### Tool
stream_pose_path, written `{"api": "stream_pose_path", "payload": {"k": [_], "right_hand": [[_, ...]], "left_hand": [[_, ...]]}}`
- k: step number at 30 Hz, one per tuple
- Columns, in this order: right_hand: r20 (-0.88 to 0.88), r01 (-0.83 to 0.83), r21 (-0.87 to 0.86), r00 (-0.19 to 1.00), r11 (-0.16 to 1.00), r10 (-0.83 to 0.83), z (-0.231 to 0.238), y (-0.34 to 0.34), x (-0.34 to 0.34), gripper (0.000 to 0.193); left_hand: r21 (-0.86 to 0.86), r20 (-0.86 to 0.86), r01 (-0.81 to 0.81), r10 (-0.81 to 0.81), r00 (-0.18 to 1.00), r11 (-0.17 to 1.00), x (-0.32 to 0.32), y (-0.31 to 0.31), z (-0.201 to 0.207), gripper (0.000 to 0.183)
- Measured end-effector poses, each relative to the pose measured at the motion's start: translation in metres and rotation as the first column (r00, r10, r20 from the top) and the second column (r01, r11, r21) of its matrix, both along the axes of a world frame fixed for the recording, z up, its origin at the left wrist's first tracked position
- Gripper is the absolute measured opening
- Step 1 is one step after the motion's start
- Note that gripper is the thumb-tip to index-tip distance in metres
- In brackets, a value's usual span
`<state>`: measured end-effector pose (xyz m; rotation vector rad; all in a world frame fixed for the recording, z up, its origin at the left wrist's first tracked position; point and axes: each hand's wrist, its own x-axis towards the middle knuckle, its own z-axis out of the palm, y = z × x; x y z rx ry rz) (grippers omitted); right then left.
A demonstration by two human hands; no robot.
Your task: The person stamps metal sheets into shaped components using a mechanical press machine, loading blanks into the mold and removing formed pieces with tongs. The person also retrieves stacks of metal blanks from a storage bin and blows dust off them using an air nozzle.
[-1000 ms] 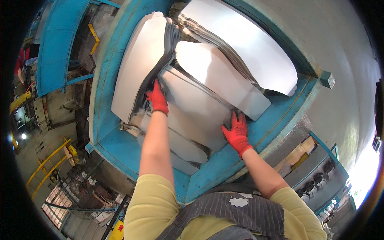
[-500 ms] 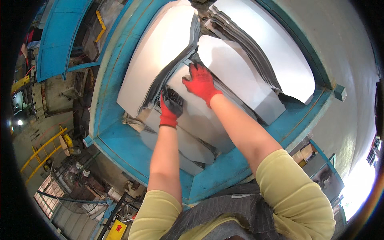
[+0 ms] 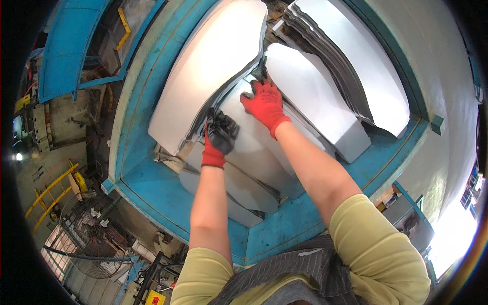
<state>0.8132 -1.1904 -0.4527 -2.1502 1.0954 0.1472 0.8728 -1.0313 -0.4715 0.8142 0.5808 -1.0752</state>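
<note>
In blue bin (image 3: 145, 175), beyond its near corner: touching metal sheet (image 3: 259, 140) with spread-fingered right hand (image 3: 265, 105); with left hand (image 3: 219, 138) curled, pinching unclear.

A plain grey surface (image 3: 432, 66), floor or wall I cannot tell through the bent lens, sweeps down the right side toward glaring white light (image 3: 452, 246). At upper left is a blue metal frame (image 3: 66, 51). Lower on the left are a small bright lamp (image 3: 19, 156), yellow rails (image 3: 52, 190) and a round wire fan guard (image 3: 91, 236).
</note>
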Motion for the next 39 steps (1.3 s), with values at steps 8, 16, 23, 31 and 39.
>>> {"api": "stream_pose_path", "payload": {"k": [8,16,23,31,39], "right_hand": [[0.021,-0.011,0.032,1.000,0.999,0.011,0.001,0.009,0.004,0.040],[0.012,-0.081,0.098,0.997,0.992,0.080,0.006,0.027,0.000,0.046],[0.260,-0.061,-0.064,0.963,0.996,0.076,0.023,0.053,-0.069,0.059],[-0.346,0.566,0.813,0.281,-0.137,-0.895,0.016,0.142,-0.299,0.041],[0.105,0.509,0.041,0.853,0.860,-0.511,0.044,0.076,-0.241,0.062]], "left_hand": [[-0.213,0.031,0.068,-0.063,0.998,0.975,0.006,0.024,-0.014,0.026],[0.183,0.132,0.044,-0.069,0.989,0.982,-0.009,0.001,0.003,0.047],[0.077,0.372,0.227,-0.239,0.897,0.971,-0.006,0.021,-0.036,0.049],[0.239,0.316,0.019,-0.096,0.944,0.971,-0.025,0.015,0.015,0.053],[0.374,0.545,-0.103,-0.129,0.829,0.922,-0.033,0.042,0.021,0.055]]}}
